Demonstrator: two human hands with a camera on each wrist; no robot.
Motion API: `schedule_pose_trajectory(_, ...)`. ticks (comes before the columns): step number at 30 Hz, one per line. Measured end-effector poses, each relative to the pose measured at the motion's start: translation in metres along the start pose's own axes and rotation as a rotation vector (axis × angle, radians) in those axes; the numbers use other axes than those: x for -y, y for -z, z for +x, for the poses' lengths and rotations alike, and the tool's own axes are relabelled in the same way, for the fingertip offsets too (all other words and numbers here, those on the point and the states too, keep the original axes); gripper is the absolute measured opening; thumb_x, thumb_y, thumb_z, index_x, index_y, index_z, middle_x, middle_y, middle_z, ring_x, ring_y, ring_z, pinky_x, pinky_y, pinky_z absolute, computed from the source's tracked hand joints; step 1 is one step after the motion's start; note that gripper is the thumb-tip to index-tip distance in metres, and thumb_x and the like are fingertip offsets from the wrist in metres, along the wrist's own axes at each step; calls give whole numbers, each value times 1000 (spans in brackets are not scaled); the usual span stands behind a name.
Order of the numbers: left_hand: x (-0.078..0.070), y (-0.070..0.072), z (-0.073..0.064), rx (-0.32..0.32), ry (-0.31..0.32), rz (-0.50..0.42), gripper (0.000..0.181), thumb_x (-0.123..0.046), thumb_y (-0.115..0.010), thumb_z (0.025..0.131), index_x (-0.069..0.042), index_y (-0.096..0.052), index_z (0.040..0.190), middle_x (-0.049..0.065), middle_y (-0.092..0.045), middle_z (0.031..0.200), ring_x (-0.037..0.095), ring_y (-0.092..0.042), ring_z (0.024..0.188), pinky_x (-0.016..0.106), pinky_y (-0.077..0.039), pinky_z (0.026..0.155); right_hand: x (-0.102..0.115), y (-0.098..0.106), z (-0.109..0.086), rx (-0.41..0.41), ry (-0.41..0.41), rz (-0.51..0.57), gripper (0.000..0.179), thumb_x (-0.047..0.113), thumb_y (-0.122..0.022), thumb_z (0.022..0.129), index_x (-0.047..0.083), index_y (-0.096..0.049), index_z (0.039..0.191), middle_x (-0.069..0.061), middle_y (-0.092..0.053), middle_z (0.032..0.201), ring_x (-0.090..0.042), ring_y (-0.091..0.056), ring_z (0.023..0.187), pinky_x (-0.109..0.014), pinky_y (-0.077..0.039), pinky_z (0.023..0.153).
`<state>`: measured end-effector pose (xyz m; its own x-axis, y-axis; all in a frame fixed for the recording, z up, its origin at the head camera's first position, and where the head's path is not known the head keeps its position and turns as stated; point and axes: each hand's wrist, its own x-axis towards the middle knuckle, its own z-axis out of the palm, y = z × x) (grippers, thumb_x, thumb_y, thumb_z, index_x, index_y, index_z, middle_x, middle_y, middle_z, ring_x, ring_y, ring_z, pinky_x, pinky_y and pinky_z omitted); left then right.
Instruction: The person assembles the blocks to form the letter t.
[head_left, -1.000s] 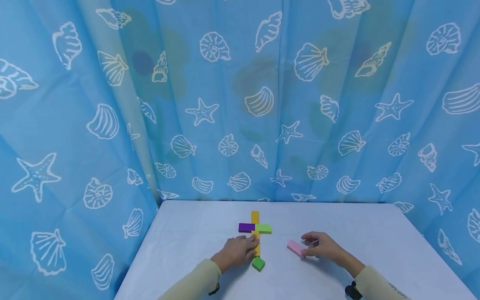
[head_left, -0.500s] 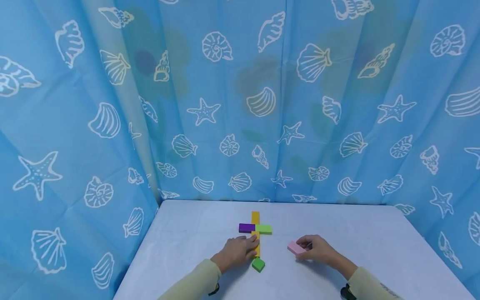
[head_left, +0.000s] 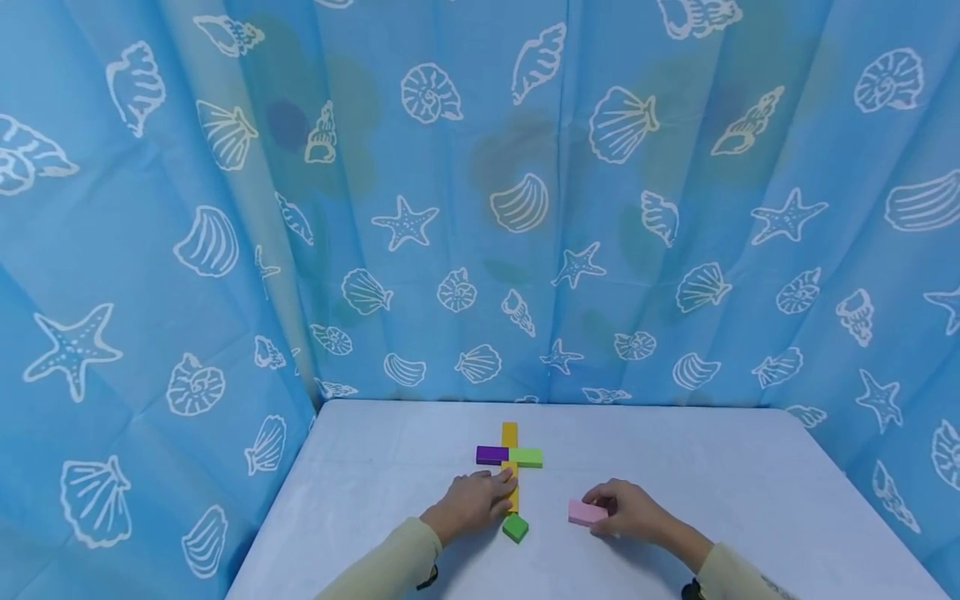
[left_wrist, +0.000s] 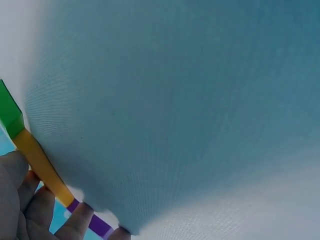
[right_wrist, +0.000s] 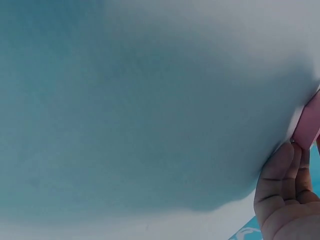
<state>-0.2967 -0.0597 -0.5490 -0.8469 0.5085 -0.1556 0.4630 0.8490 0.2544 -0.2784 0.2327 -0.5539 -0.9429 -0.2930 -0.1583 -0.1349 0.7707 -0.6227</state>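
Note:
In the head view my left hand [head_left: 472, 502] rests on a yellow block [head_left: 510, 487], its fingertips along the block. A green block [head_left: 515, 527], turned at an angle, meets the yellow block's near end. Beyond the yellow block's far end lie a purple block [head_left: 492, 455] and a light green block [head_left: 527, 457] side by side, with a second yellow block [head_left: 510, 434] behind them. To the right, my right hand [head_left: 632, 512] pinches a pink block [head_left: 586, 512] by its right end. The right wrist view shows the pink block [right_wrist: 307, 122] at the fingertips, partly cut off.
A white-covered table [head_left: 390, 433] carries all the blocks. A blue curtain [head_left: 465, 250] with white shell and starfish prints hangs behind it and at both sides. Sleeves cover both forearms; dark bands show at the wrists.
My right hand has closed further round the pink block and turned it from slanted to nearly level, shifting it slightly left and nearer. The left hand keeps its place on the yellow block.

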Motion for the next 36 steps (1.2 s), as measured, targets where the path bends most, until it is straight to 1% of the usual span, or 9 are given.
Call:
schedule_pose_trajectory(2, 0, 0, -1, 2, -1, -4, 47, -41, -54, 100, -31, -49, 146, -13, -44, 153, 28, -51, 135, 58, -46, 104, 1, 0, -2, 6, 8, -2, 34, 22, -85, 76, 14, -74, 107, 2, -64, 93, -14, -54, 84, -31, -50, 75)
schedule_pose_trajectory(7, 1, -1, -1, -4, -14, 2, 47, -41, -54, 101, -30, -48, 146, -13, -43, 153, 28, -51, 135, 57, -46, 104, 2, -1, -7, -43, -55, 0, 27, 24, -82, 81, 14, -74, 104, 3, -64, 91, -12, -56, 83, -34, -53, 77)
schedule_pose_trajectory(9, 2, -1, -1, -9, -22, 7, 47, -41, -53, 101, -30, -48, 146, -12, -43, 154, 28, -51, 135, 57, -46, 104, 2, -1, -8, -51, -70, 14, 24, 21, -81, 81, 13, -74, 103, 2, -64, 90, -13, -56, 82, -34, -52, 76)
schedule_pose_trajectory(16, 3, -2, -2, -20, -35, 16, 47, -41, -53, 101, -30, -48, 146, -12, -43, 154, 27, -51, 135, 56, -46, 104, 6, -4, -9, 6, -34, 105, 24, 16, -80, 81, 11, -74, 104, 1, -68, 92, -14, -58, 81, -32, -52, 72)
schedule_pose_trajectory(22, 1, -1, -1, -12, -22, 13, 48, -42, -54, 100, -30, -48, 146, -13, -43, 153, 26, -51, 135, 56, -46, 104, 14, -11, -5, 19, 10, 96, 21, 17, -79, 83, 12, -75, 103, 3, -68, 91, -14, -57, 79, -27, -49, 68)
schedule_pose_trajectory(27, 0, 0, -2, -11, -23, 8, 47, -42, -54, 101, -30, -48, 146, -13, -43, 153, 27, -51, 136, 56, -46, 105, 23, -16, -1, 27, 43, 93, 21, 15, -79, 83, 12, -75, 103, 3, -68, 90, -14, -57, 80, -27, -49, 69)
schedule_pose_trajectory(31, 0, 0, -3, -7, -25, 9, 47, -42, -53, 101, -30, -48, 146, -12, -43, 154, 27, -50, 136, 56, -46, 105, 28, -21, 3, 40, 56, 101, 21, 16, -79, 83, 12, -75, 103, 3, -67, 89, -14, -56, 79, -26, -48, 68)
schedule_pose_trajectory(36, -1, 1, -3, -7, -17, 16, 47, -43, -53, 101, -30, -48, 146, -13, -43, 154, 25, -50, 137, 55, -45, 106, 33, -27, 7, 48, 53, 105, 19, 16, -79, 82, 14, -75, 101, 3, -67, 89, -14, -56, 79, -26, -48, 68)
